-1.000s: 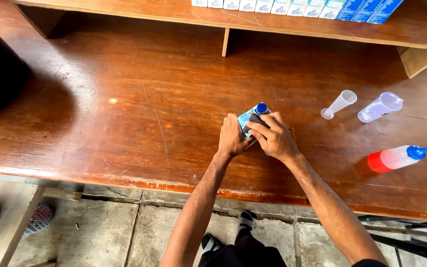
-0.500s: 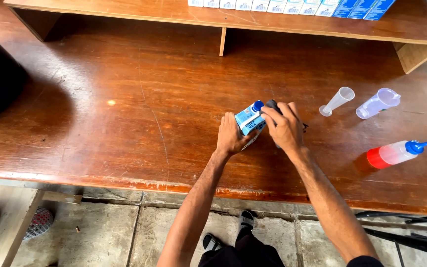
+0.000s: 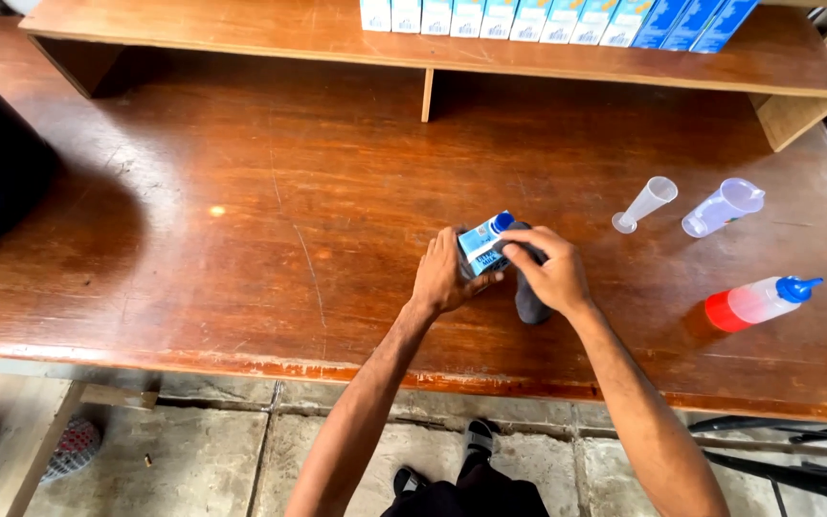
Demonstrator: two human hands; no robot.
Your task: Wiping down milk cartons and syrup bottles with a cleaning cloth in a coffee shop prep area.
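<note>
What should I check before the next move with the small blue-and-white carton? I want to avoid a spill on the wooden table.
1. Left hand steadies the small blue-and-white carton: ok.
2. Right hand fingers at the carton's blue round cap: ok.
3. Cap open or closed: cannot tell.
4. Carton upright: not ok, it tilts.
5. Dark object under the right hand: cannot tell what it is.
6. Clear plastic measuring cup, small clear funnel-shaped cup and red-filled squeeze bottle lie apart on the brown wooden table: ok.
</note>
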